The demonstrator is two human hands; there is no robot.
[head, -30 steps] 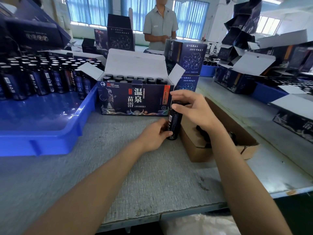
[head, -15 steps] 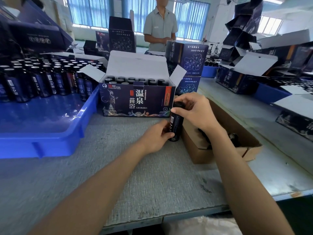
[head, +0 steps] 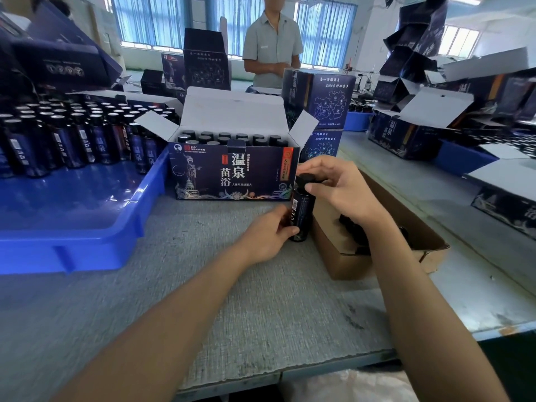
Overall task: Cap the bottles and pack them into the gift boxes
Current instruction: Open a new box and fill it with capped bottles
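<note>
A grey, woven-textured worktop (head: 203, 285) fills the lower part of the view, scuffed with dark marks near its front edge. On it a dark bottle (head: 301, 216) stands close to upright. The left hand (head: 266, 236) wraps its fingers (head: 285, 230) round the bottle's lower half, and the right hand (head: 345, 190) curls its fingers (head: 314, 167) over the black cap (head: 304, 179) at the bottle's top, thumb against the cap's side. Just beyond both sets of fingers sits an open navy gift box (head: 232, 172) with white flaps raised; rows of capped bottles (head: 226, 137) show inside it. Directly under the right wrist, touching or nearly touching the bottle, lies a shallow brown cardboard box (head: 362, 265) with dark items in it, too shadowed to name. Well to the left of the left fingers a blue tray (head: 72, 227) rests on the worktop, its far end crowded with standing bottles (head: 72, 134), their tops pale. Behind the gift box, further from the fingers, two closed navy boxes (head: 322, 103) are stacked one on the other. Far to the right of the right fingers more open boxes (head: 406, 134) pile up across a second surface. At the back a person in a pale short-sleeved shirt (head: 272, 50) stands before tall windows hung with blue vertical blinds (head: 150, 21), through which daylight comes.
</note>
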